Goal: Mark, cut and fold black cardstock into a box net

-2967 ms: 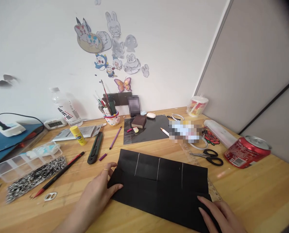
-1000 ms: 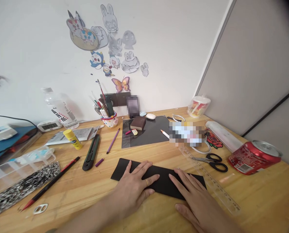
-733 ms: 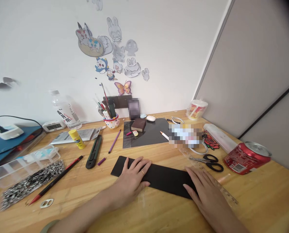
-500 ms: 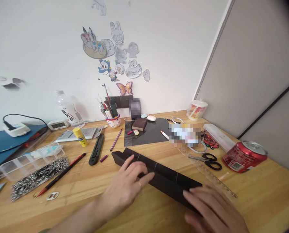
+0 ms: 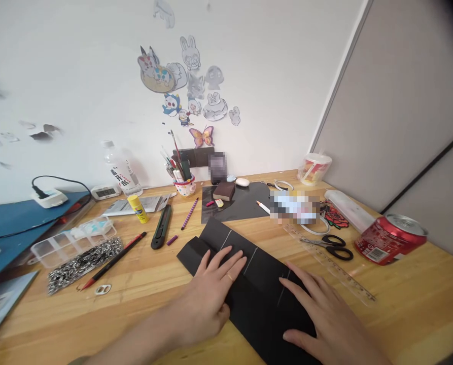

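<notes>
A sheet of black paper or card (image 5: pixel 259 294) lies slantwise on the wooden desk in front of me, with several thin white lines drawn across it. Its left end is split and folded into a flap. My left hand (image 5: pixel 211 291) presses on the left part with fingers stretched out, the thumb bent beside the near edge. Over the right end, my right hand (image 5: pixel 323 314) rests with its fingers spread; the paper beneath that palm is hidden.
To the right are black scissors (image 5: pixel 330 246), a clear ruler (image 5: pixel 336 268) and a red can (image 5: pixel 389 241). Left of the paper are a utility knife (image 5: pixel 161 228), glue stick (image 5: pixel 138 209), black-red pencil (image 5: pixel 115 258) and bag of metal pull tabs (image 5: pixel 85 263). Behind lies a black sheet (image 5: pixel 245 209).
The black paper, folded up along its length before, is now opened out nearly flat, showing its white lines. Both hands have flattened onto it, and the view has shifted slightly left.
</notes>
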`<state>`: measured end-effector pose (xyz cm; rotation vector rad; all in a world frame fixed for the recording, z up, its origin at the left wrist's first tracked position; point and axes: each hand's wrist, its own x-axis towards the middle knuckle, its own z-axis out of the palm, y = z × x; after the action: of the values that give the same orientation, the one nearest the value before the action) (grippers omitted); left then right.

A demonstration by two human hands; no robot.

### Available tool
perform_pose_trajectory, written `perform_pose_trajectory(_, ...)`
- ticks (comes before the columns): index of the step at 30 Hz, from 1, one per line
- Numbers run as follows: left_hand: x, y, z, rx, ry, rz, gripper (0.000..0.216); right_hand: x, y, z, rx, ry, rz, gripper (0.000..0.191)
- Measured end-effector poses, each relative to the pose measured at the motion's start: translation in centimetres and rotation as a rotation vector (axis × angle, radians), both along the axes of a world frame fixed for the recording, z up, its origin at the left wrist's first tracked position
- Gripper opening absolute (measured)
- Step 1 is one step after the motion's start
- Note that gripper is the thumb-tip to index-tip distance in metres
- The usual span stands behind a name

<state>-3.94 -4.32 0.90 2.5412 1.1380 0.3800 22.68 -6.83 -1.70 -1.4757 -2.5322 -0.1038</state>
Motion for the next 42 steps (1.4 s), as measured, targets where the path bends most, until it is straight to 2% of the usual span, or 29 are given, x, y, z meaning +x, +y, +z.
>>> perform_pose_trajectory(2, 0.8, 0.5, 0.4, 0.029, 0.041, -0.018, 0.087, 0.0, 0.1, 0.3, 0.003, 0.067, -0.044, 0.044)
perform_pose_trajectory(4, 1.0, 0.6, 1.1, 0.069, 0.056, -0.014, 0.076, 0.1, 0.3, 0.6, 0.016, 0.151, -0.087, 0.032)
perform_pose_trajectory(8, -0.7, -0.6, 1.9, 0.183, 0.011, -0.069, 0.047, 0.4, 0.9, 0.9, 0.053, 0.26, -0.133, 0.033)
perform_pose_trajectory(11, -2.9, -2.2, 1.1, 0.287, -0.016, -0.125, 0.034, 0.4, 1.2, 0.9, 0.07, 0.263, -0.167, 0.032)
perform_pose_trajectory(15, -5.1, -3.6, -1.1, 0.324, 0.035, -0.201, 0.028, 0.4, 1.5, 0.6, 0.077, 0.231, -0.179, 0.032)
perform_pose_trajectory(18, -5.8, -4.0, -2.2, 0.349, 0.071, -0.198, 0.029, 0.5, 1.4, 0.3, 0.093, 0.215, -0.175, 0.032)
perform_pose_trajectory(26, -5.9, -3.8, -2.5, 0.341, 0.084, -0.175, 0.029, 1.2, 0.9, -0.2, 0.045, 0.226, -0.21, 0.03)
perform_pose_trajectory(34, -5.8, -3.4, -2.7, 0.308, 0.114, -0.193, 0.031, 4.2, 1.8, 2.7, 0.021, 0.42, -0.33, 0.037)
perform_pose_trajectory(38, -5.6, -3.4, -2.6, 0.32, 0.08, -0.187, 0.03, 6.9, 3.2, 2.5, 0.085, 0.229, -0.37, 0.046)
perform_pose_trajectory(42, -5.1, -3.3, -2.4, 0.335, 0.066, -0.169, 0.03, 9.1, 4.5, 0.3, 0.151, -0.069, -0.302, 0.052)
